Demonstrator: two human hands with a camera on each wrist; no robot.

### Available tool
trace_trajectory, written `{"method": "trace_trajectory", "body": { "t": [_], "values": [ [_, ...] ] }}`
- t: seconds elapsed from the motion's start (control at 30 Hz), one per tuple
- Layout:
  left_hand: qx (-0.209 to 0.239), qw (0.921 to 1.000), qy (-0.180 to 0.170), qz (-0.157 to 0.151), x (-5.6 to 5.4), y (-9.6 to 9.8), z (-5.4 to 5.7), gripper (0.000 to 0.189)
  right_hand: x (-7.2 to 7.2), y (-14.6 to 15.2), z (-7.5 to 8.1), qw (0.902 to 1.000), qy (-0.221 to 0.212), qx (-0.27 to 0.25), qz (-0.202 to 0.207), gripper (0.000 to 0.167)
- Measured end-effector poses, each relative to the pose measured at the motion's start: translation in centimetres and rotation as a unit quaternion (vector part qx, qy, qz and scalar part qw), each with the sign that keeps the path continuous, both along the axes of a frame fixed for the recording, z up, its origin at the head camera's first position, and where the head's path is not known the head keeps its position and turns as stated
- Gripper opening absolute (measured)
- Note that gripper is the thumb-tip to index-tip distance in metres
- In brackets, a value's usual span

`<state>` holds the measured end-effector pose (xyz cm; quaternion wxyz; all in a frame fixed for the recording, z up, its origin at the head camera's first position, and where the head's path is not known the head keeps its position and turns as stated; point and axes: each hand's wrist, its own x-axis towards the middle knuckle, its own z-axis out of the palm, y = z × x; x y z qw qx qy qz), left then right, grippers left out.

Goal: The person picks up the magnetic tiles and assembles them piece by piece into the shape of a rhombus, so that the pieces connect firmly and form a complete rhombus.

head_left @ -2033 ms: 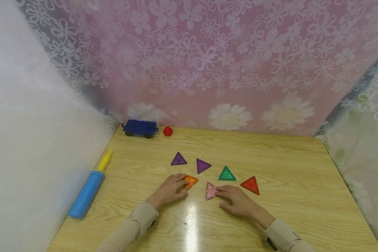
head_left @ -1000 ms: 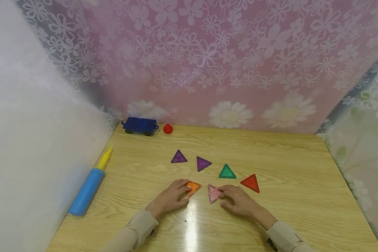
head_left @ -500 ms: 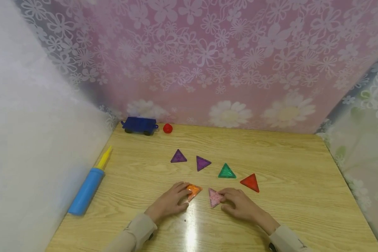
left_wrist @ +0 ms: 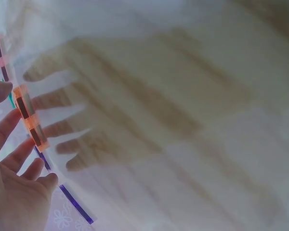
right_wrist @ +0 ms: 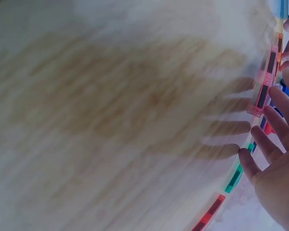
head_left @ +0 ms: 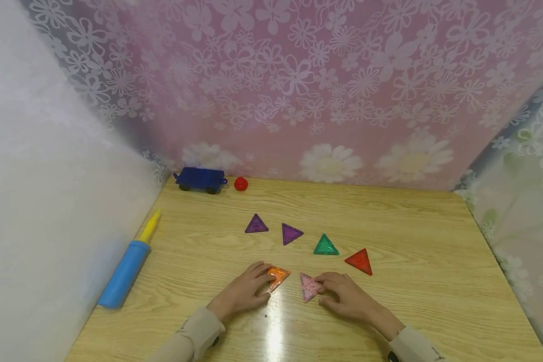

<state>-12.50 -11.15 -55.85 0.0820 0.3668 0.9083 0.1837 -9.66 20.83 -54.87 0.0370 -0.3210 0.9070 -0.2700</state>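
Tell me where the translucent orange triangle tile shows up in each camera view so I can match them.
Head: the translucent orange triangle tile lies flat at lower centre, under the left hand's fingertips.
Left wrist: seen edge-on at the far left, against the fingertips.
Right wrist: only an orange sliver near the top right edge, behind the translucent pink triangle tile.
Shared landmark: the light wooden tabletop.

We see the orange triangle tile (head_left: pixel 278 275) lying flat on the wooden table, translucent, its near-left corner under fingertips; in the left wrist view its edge (left_wrist: pixel 30 118) shows dark bars set in the orange frame. Just to its right, with a narrow gap between them, lies the pink triangle tile (head_left: pixel 309 286), also flat and translucent, one point aimed toward us, its right edge touched by fingers.
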Motion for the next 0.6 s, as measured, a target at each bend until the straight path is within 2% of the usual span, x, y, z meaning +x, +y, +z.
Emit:
{"method": "trace_trajectory", "body": {
  "t": [0.13,0.23,0.43,0.6],
  "values": [
    [0.004,1.0,0.003,-0.003,-0.6,0.2,0.3,0.048,-0.3,-0.3,0.1,0.9998,0.017,0.0,0.005,0.026],
    [0.007,0.9999,-0.01,0.01,-1.3,0.5,0.5,0.052,-0.8,-0.8,0.1,0.9997,0.024,0.005,0.007,0.04],
    [-0.004,0.9975,-0.052,0.048,-2.5,0.8,0.9,0.062,-1.8,-1.6,0.0,0.9999,0.006,0.013,0.007,0.058],
    [-0.009,0.9962,-0.07,0.052,-3.1,0.8,1.1,0.064,-2.5,-2.0,-0.2,0.9998,-0.011,0.013,0.012,0.065]
  ]
}}
